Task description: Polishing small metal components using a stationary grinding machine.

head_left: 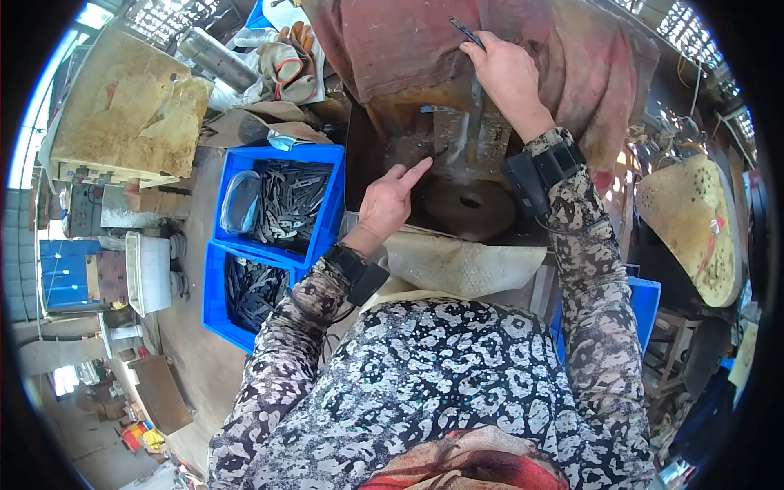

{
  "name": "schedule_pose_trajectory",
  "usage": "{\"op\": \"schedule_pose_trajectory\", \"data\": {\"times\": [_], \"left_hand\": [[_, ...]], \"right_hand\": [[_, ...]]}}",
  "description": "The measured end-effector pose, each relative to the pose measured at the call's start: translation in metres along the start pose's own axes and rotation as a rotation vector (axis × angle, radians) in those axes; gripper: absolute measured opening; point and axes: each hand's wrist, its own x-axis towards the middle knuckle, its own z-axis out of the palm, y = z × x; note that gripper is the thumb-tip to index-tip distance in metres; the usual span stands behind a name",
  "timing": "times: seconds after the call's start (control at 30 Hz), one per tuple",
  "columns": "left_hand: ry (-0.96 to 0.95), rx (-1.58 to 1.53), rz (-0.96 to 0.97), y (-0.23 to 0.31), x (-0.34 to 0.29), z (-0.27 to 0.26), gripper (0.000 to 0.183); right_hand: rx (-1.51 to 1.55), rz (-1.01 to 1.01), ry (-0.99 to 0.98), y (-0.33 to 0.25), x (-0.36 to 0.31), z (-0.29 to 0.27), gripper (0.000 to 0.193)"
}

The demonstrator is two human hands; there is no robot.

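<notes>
One thin dark strip point(466, 32) up high, pinched in the right hand point(508, 80) between thumb and fingers, with one end poking out to the left in front of the red-brown cloth point(384, 49). Looks hard and stiff, most likely metal. Probably very light, so no need for a big squeeze. Maybe slippery if wet, and maybe sharp along the thin edges. Not likely to bend much, though perhaps able to snap if pushed hard across the middle. Best to take hold by the two flat sides, near one end, with skin kept off the edges. Lower down, the left hand point(390, 200), with pointer finger stretched out and other fingers curled in. Right by that fingertip, a small dark bit point(442, 152), too blurry to tell if pinched or not. Below and to the right, a round brown wheel point(469, 222) with a hole in the middle, inside a dark, wet-looking box point(358, 159). Just under that, a tan sheet point(461, 263). To the left, two blue bins point(286, 153) with lots of loose dark pieces point(298, 200), and a clear tub point(238, 202) in the farther one. Past those, work gloves point(287, 69) near a shiny metal can point(216, 59).
</notes>
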Motion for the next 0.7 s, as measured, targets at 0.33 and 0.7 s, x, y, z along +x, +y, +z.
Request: {"op": "schedule_pose_trajectory", "data": {"times": [0.33,0.7], "left_hand": [[0.107,-0.011,0.044,-0.005,0.005,0.008,0.032],[0.088,0.027,0.008,-0.003,0.005,0.007,0.029]], "right_hand": [[0.016,-0.025,0.005,0.001,0.006,-0.001,0.036],[0.028,0.007,-0.044,-0.001,0.006,-0.006,0.037]]}}
